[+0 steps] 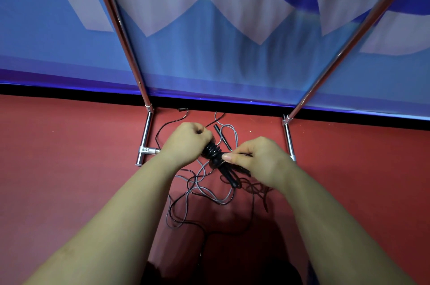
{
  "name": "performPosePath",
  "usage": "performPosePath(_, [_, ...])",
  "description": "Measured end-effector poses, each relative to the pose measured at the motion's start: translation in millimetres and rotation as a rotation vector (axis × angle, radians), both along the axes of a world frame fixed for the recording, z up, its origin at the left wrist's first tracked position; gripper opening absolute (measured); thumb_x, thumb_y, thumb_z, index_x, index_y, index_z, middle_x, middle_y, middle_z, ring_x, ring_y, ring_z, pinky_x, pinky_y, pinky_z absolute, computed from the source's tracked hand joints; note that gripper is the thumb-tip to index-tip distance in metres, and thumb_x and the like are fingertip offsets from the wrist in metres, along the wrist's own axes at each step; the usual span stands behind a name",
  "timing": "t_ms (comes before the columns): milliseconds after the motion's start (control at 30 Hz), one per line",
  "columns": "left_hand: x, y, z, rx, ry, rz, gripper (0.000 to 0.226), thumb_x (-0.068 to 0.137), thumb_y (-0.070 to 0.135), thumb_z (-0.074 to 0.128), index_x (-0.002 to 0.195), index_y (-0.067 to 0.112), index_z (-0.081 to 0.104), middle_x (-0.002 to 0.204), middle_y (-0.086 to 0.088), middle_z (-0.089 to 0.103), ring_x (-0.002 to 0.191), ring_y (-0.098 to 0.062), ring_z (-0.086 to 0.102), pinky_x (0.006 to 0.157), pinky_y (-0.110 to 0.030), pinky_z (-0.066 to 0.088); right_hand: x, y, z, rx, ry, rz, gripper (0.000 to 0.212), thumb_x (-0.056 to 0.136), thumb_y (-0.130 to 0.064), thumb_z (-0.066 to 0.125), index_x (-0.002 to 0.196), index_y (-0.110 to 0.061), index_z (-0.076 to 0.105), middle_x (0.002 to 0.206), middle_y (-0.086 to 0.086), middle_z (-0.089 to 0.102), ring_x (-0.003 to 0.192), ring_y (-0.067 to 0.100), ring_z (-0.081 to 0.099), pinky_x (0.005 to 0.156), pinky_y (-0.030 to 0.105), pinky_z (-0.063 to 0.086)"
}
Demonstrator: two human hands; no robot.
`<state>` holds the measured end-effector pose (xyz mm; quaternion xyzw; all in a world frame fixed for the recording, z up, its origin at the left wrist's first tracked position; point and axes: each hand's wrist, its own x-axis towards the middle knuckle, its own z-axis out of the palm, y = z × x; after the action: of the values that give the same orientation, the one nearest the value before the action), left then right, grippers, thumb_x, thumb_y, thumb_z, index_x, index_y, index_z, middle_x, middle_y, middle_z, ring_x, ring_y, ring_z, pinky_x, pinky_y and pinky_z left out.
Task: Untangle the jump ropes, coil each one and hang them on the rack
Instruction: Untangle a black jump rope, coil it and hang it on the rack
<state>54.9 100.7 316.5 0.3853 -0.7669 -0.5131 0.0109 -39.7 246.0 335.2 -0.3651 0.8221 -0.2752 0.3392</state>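
A black jump rope [213, 153] is wound into a tight coil, held above the red floor between both hands. My left hand [187, 139] grips the coil's upper left end. My right hand [258, 159] pinches the rope's black handles at the lower right, thumb on the coil. Under the hands, a grey jump rope [200, 189] and more black cord [181, 196] lie tangled on the floor. A loose black handle [222, 135] lies behind the coil. The chrome rack [130, 52] stands just beyond, its two uprights rising left and right.
The rack's feet [145, 142] rest on the red floor [69, 168], the right foot [289, 142] near my right hand. A blue and white banner [221, 40] hangs behind the rack. My dark trousers [232, 270] show at the bottom edge.
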Motion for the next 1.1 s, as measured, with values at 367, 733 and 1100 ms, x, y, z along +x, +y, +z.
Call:
performPosePath(367, [-1.0,9.2,15.2,0.291,0.138,-0.077,0.031,0.091,0.007,0.048,0.066,0.014,0.065,0.044,0.005,0.038,0.035,-0.006,0.027,0.036,-0.015,0.017,-7.7,2.3,13.9,-0.016,-0.456,-0.108,0.038,0.081,-0.041,0.065,0.063,-0.008,0.061,0.048,-0.002,0.044,0.037,0.006,0.03,0.038,0.015,0.026])
performPosePath(733, [-3.6,12.1,17.0,0.46,0.178,-0.04,0.043,0.091,0.012,0.049,0.054,0.023,0.068,0.055,-0.004,0.039,0.044,-0.013,0.028,0.045,-0.019,0.017,-5.6,1.5,22.9,-0.012,-0.483,-0.096,0.05,0.069,-0.062,0.055,0.059,-0.013,0.06,0.042,-0.007,0.039,0.041,0.008,0.031,0.047,0.021,0.028])
performPosePath(1100, [-10.0,7.0,20.2,0.694,0.43,0.254,0.043,0.089,0.011,0.049,0.048,0.018,0.059,0.041,0.003,0.023,0.031,-0.007,0.014,0.037,-0.01,0.014,7.6,-10.2,16.3,-0.374,-0.984,-0.347,0.034,0.097,-0.011,0.036,0.069,-0.002,0.054,0.044,-0.003,0.042,0.033,0.002,0.026,0.037,0.015,0.016])
